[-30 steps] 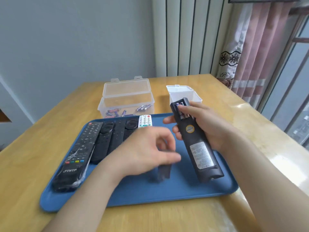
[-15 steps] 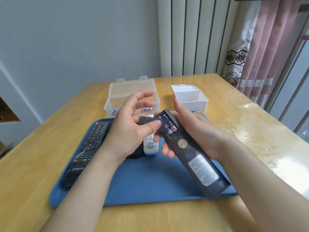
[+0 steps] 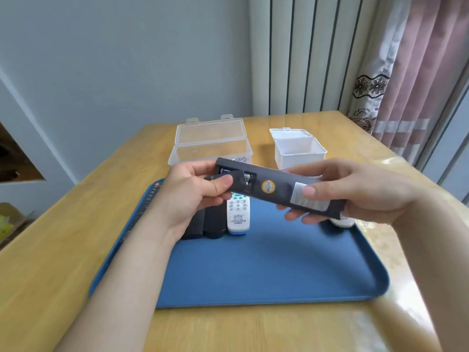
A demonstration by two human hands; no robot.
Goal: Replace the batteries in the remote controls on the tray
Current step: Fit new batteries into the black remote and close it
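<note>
From the head view, we are holding a black remote (image 3: 279,189) in the air with both hands, its back side facing up. Our left hand (image 3: 187,196) is curling its fingers round one end, and the thumb is pressing on the battery cover (image 3: 236,182). The cover is sitting only part way over its slot, so the batteries (image 3: 247,180) are peeking out just beside the thumb tip. Our right hand (image 3: 355,191) is gripping the other end, with the thumb on the white label and the fingers tucked under.

Below our fingers, a blue tray (image 3: 279,262) is lying on a wooden table (image 3: 76,250). Under the left fingers, a white remote (image 3: 238,212) is lying next to two dark remotes (image 3: 213,222) on the tray. Past the left fingers, a clear box (image 3: 210,143) is standing with its lid up. Past the right fingers, a white box (image 3: 299,151) is standing open too.

Behind the table, a pale wall (image 3: 127,59) is meeting tall white panels (image 3: 304,54). A pink curtain (image 3: 418,72) is hanging far off to the side of the right hand.
</note>
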